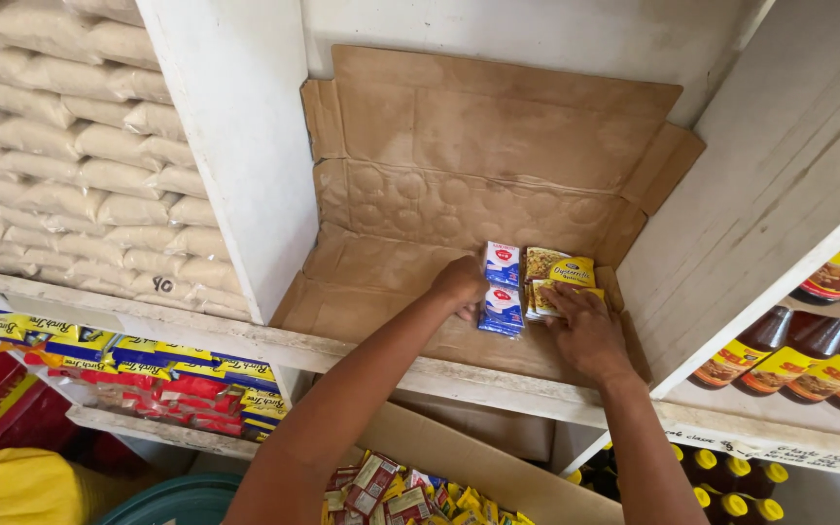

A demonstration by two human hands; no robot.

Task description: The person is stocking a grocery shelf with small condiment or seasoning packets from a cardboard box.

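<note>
My left hand (459, 284) rests on a small stack of blue-and-white sachets (503, 292) lying on flattened brown cardboard (459, 165) that lines a white shelf compartment. Its fingers curl against the stack's left edge. My right hand (585, 331) lies flat on a stack of yellow sachets (558, 269) right beside the blue ones, fingers spread over their lower edge. The two stacks touch side by side near the front right of the cardboard.
White bagged goods (80, 146) fill the compartment to the left. Dark sauce bottles with yellow labels (809, 360) stand on the right shelf. Below are yellow, blue and red packets (167, 379) and an open box of mixed sachets (410, 491). A white divider (235, 136) separates the compartments.
</note>
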